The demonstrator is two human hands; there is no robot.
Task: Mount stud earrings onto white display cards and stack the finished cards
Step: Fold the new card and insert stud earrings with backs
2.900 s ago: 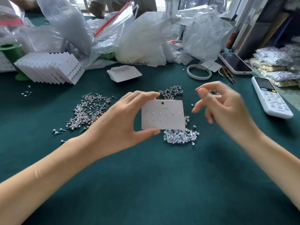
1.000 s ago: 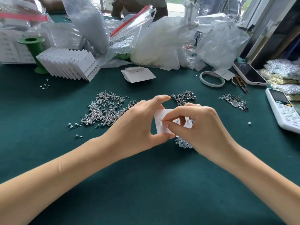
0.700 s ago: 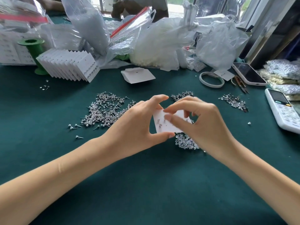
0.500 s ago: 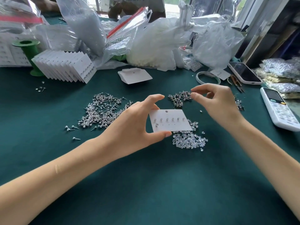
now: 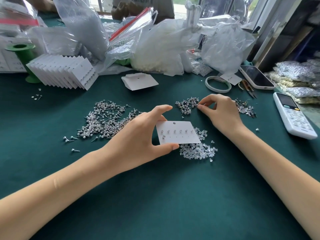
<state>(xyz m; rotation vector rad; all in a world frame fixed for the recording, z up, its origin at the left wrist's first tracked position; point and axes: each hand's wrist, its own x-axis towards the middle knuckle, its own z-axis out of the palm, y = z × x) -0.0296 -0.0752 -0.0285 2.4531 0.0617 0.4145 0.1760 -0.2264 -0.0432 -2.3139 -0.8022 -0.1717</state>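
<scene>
A white card [image 5: 178, 132] is held above the middle of the green worktop [image 5: 155, 196], pinched at its left edge between the thumb and fingers of the left hand [image 5: 138, 141]. One full row of studs is seen on the card, with one more stud below at the left. The right hand [image 5: 220, 111] is set at a small stud pile [image 5: 186, 105] beyond the card, its thumb and forefinger closed together at the pile's right edge; whether a stud is caught between them cannot be told. A larger stud pile [image 5: 105, 120] is spread left of the card, and clear backs [image 5: 199, 149] are heaped just under its right corner. Finished cards [image 5: 64, 73] are fanned near the far left edge. A remote [image 5: 292, 115] and phone [image 5: 256, 77] are laid by the right edge.
</scene>
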